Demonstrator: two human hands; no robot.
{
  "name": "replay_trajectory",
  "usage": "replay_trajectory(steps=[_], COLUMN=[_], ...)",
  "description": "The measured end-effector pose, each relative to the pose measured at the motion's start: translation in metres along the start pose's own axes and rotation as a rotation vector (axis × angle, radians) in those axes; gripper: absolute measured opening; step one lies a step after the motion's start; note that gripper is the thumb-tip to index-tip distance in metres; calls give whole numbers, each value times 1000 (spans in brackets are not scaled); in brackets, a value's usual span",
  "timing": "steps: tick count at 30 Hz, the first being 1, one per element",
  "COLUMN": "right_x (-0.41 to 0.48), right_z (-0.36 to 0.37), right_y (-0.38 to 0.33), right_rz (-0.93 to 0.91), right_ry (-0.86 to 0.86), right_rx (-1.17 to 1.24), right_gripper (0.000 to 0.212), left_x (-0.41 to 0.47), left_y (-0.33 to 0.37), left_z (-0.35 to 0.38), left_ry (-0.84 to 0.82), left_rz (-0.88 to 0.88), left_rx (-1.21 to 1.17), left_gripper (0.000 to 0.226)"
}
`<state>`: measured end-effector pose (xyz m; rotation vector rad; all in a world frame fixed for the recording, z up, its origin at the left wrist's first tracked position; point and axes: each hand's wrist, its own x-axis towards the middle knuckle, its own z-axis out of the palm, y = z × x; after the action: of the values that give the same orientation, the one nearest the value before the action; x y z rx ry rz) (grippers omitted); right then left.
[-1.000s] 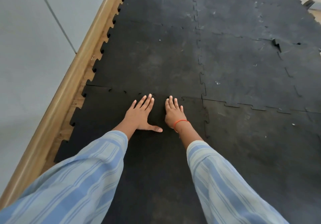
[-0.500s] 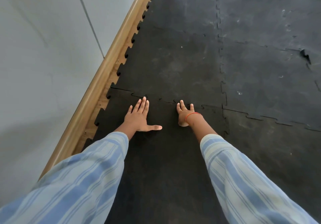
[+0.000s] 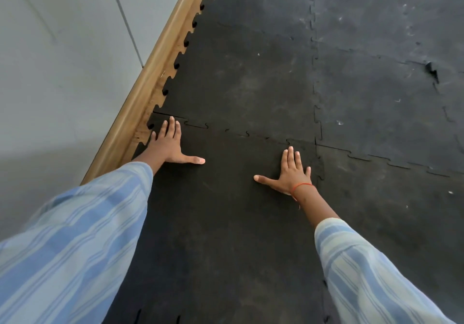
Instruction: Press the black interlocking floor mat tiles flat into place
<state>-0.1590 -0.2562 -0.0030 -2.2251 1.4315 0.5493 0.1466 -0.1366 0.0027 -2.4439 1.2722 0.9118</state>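
Black interlocking floor mat tiles (image 3: 251,77) cover nearly the whole floor in view, running from the near edge to the far end, their surface scuffed and dusted with pale specks. To the left stands a grey wall (image 3: 62,60), and along its foot runs a wooden skirting board (image 3: 150,72); the toothed left edge of the tiles lies just beside it, with a narrow strip of wooden floor (image 3: 154,96) showing between the teeth. The nearest tile (image 3: 226,223) sits under both arms, joined to the tile beyond it along a jigsaw seam (image 3: 238,132) that runs across the view; parts of this seam show as dark gaps and parts are closed. A second seam (image 3: 316,97) runs away from the viewer on the right. Further right, one joint (image 3: 431,71) stands slightly raised and open. Both forearms wear blue-and-white striped sleeves (image 3: 75,235). The left hand (image 3: 168,145) lies flat, palm down, on the far left corner of the nearest tile, fingers spread and thumb out, fingertips reaching the cross seam; it grasps nothing. The right hand (image 3: 291,173) lies flat likewise near the tile's far right corner, fingers spread, thumb pointing left, holding nothing. A red thread bracelet (image 3: 301,186) circles the right wrist.
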Motion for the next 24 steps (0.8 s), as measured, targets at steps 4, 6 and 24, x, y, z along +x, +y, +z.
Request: replay_trajectory(steps=[4, 6, 24], right_x=[3, 4, -30], right_z=[-4, -8, 51], right_y=[0, 1, 56], right_rz=[-1, -9, 145], right_ry=[-27, -40, 485], right_rx=[4, 13, 62], right_gripper=[135, 134, 101], left_x=[3, -1, -42], left_y=[3, 6, 117], left_z=[-7, -7, 98], left_ry=[-8, 5, 186], left_rz=[-14, -9, 313], left_rx=[20, 30, 154], left_gripper=[150, 148, 125])
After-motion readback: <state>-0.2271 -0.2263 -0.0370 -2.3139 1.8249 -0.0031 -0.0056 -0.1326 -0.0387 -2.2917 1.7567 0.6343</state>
